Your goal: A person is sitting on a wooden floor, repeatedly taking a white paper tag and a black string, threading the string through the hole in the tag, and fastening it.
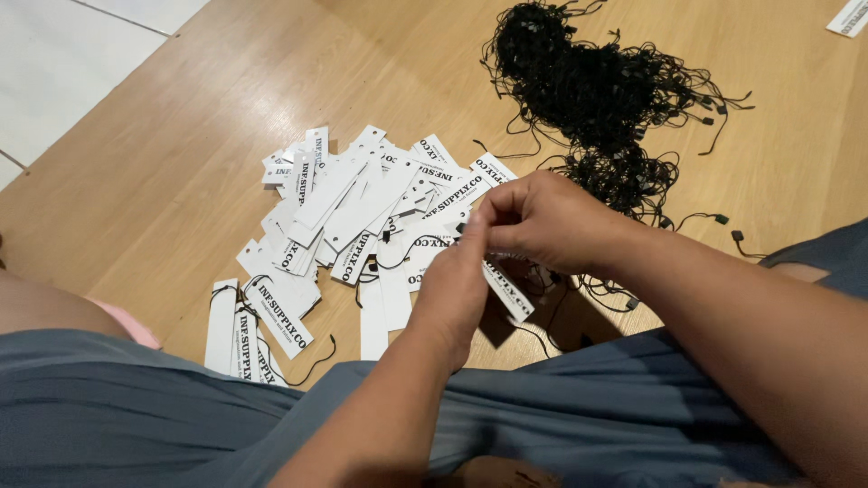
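Note:
My left hand [452, 289] and my right hand [551, 221] meet over a wooden board, fingertips pinched together on one long white paper tag [508, 291] that hangs down between them. A thin black string is hard to make out at the fingertips. Just left of the hands lies a spread pile of white printed tags [353, 203]. A tangled heap of black strings with small plastic ends [592, 86] lies beyond my right hand.
A few strung tags [249, 334] lie near my lap at lower left. Grey cloth [181, 407] covers my legs along the bottom. White floor tiles [63, 54] show at the upper left, past the board's edge. One stray tag [850, 18] sits at the top right corner.

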